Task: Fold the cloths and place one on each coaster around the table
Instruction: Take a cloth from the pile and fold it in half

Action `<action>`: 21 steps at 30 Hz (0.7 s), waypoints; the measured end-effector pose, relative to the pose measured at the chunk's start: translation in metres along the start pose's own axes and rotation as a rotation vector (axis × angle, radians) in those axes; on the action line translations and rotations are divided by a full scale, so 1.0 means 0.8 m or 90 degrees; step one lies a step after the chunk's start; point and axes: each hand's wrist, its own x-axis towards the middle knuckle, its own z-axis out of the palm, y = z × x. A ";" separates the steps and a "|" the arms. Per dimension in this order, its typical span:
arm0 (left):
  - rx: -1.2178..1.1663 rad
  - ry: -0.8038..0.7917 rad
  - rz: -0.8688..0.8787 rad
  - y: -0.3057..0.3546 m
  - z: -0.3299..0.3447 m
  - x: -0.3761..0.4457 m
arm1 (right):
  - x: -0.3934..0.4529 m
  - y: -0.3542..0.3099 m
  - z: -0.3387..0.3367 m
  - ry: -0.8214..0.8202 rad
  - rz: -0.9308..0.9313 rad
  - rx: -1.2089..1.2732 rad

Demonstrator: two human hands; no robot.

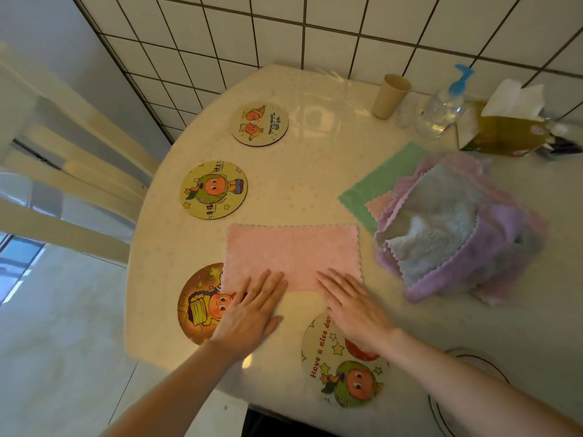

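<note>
A pink cloth [291,255] lay flat as a wide rectangle on a round cream table [315,171]. The person's left hand [252,313] and right hand [353,307] both pressed down on the cloth's near edge, fingers straight and slightly spread, gripping nothing. The cloth's near left corner overlapped a brown cartoon coaster [197,305]. Just nearer than the cloth, under the right wrist, sat a coaster reading "Have a nice day" [344,370]. Beyond the cloth's left end lay a yellow coaster with a green character [213,189], and farther still a smaller pale coaster [260,123]. Right of the pink cloth sat a rumpled pile of purple, grey-blue and pink cloths [457,231], resting on a flat green cloth [378,181]. Beyond the pile stood a beige cup [390,96], a clear pump bottle [443,108] and a tissue box [504,130].
</note>
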 end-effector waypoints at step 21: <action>-0.004 0.079 -0.235 -0.012 -0.006 -0.026 | 0.021 0.040 -0.035 0.029 -0.020 -0.067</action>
